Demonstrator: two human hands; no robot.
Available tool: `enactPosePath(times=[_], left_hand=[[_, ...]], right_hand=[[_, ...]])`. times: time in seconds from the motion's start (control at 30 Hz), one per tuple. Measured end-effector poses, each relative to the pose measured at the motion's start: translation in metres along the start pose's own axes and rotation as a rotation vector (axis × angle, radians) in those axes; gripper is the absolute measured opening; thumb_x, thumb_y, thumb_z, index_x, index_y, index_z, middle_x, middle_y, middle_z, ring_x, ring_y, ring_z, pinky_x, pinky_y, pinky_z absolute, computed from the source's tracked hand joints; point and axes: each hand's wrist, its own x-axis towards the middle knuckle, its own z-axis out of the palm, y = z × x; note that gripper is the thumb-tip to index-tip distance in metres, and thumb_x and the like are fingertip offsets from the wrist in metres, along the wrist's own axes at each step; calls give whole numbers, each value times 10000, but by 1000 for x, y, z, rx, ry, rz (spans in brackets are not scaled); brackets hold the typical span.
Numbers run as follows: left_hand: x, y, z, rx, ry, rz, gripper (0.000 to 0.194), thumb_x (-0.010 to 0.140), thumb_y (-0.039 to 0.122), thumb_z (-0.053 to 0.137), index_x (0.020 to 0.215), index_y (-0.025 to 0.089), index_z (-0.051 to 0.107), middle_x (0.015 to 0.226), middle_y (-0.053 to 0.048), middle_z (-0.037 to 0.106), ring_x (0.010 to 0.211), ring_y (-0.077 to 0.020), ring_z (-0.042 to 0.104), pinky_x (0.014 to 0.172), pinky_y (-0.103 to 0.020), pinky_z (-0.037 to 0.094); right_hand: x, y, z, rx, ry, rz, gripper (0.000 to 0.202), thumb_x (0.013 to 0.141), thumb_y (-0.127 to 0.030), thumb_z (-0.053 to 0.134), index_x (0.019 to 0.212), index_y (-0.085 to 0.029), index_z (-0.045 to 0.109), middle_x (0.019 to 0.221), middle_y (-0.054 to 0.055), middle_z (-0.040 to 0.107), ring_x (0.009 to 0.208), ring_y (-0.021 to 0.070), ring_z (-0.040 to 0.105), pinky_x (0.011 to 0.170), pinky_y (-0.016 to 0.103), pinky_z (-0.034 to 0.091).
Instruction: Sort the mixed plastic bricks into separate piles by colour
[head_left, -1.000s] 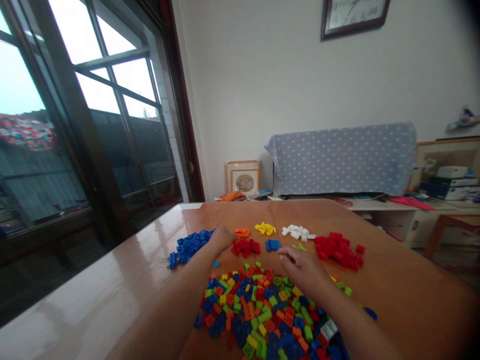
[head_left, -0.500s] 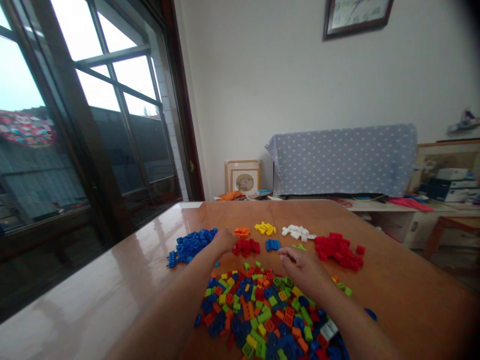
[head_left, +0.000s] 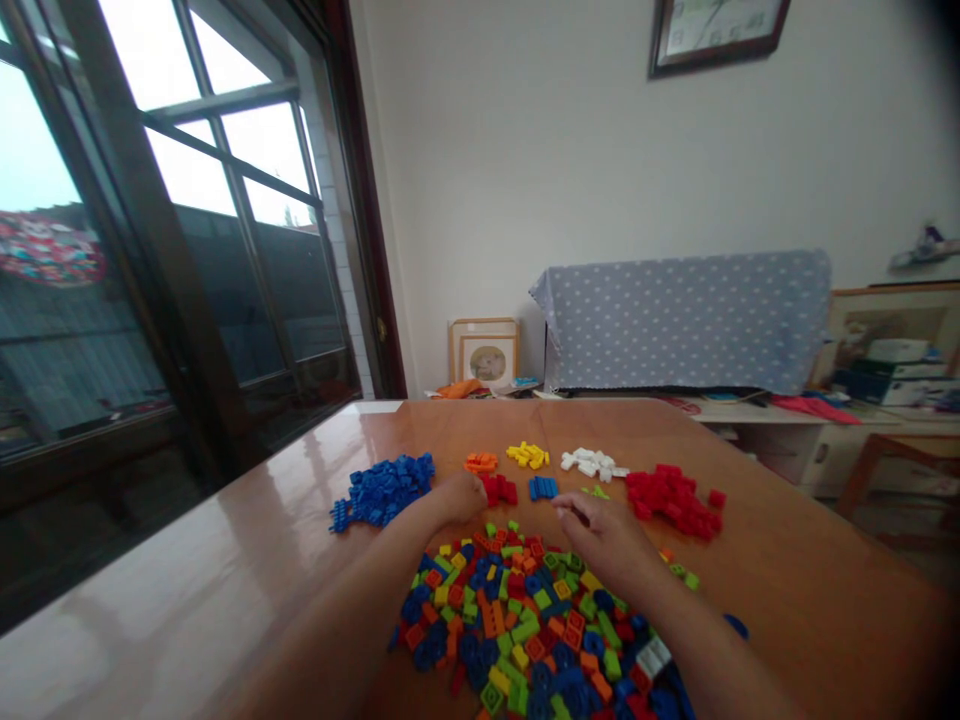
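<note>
Mixed coloured bricks (head_left: 517, 620) lie in a wide heap near the table's front. My left hand (head_left: 459, 497) is closed beside the small red pile (head_left: 498, 489); whatever its fingers hold is hidden. Just right of the small blue group (head_left: 542, 488), my right hand (head_left: 596, 522) hovers with thumb and forefinger close together, and what they hold is too small to name. Behind lie an orange pile (head_left: 481, 462), a yellow pile (head_left: 528, 455) and a white pile (head_left: 592, 463). A large blue pile (head_left: 384, 489) sits left, a large red pile (head_left: 674, 501) right.
A few green pieces (head_left: 597, 492) lie beyond my right hand. The glossy brown table (head_left: 795, 560) reaches toward a cabinet under a dotted blue cloth (head_left: 682, 320). Glass doors stand at the left, and a wooden stool (head_left: 877, 475) is at the right.
My left hand has moved right, from beside the large blue pile to the small red pile, covering part of it. My right hand has barely moved.
</note>
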Motion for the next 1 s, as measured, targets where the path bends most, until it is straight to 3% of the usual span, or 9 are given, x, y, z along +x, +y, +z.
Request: enactPosePath(times=[0.3, 0.53, 0.67, 0.8, 1.0], left_hand=[[-9, 1, 5, -32, -92, 75, 197, 749, 237, 513, 716, 154, 688, 648, -1, 644, 593, -122, 550, 514, -200, 357], [-14, 19, 4, -51, -53, 192, 272, 723, 163, 555, 928, 194, 731, 937, -21, 723, 818, -154, 624, 675, -204, 451], [-17, 37, 7, -16, -97, 306, 228, 731, 176, 565, 865, 193, 748, 832, -15, 721, 745, -148, 620, 628, -199, 443], [-21, 48, 6, 28, -165, 273, 197, 702, 177, 577, 804, 195, 745, 717, -2, 693, 656, -139, 595, 530, -192, 387], [-20, 45, 6, 46, -160, 227, 222, 699, 162, 556, 830, 192, 732, 786, -16, 705, 704, -150, 604, 583, -201, 417]], right_hand=[[0, -2, -1, -9, 3, -8, 333, 902, -331, 415, 1017, -242, 715, 855, 40, 728, 812, 213, 644, 666, 273, 438], [-1, 0, 3, -23, -3, -23, 330, 910, -335, 416, 1032, -249, 711, 907, 43, 736, 857, 220, 654, 695, 281, 446], [0, 1, 3, -16, -13, -23, 333, 911, -337, 416, 1048, -246, 705, 950, 47, 741, 900, 228, 660, 719, 289, 457], [0, 2, 4, -4, -9, -12, 320, 905, -338, 427, 1034, -248, 705, 947, 44, 741, 903, 230, 661, 738, 295, 461], [1, 3, 4, -7, -7, -23, 307, 911, -335, 429, 1020, -243, 700, 911, 40, 736, 868, 218, 657, 747, 293, 457]])
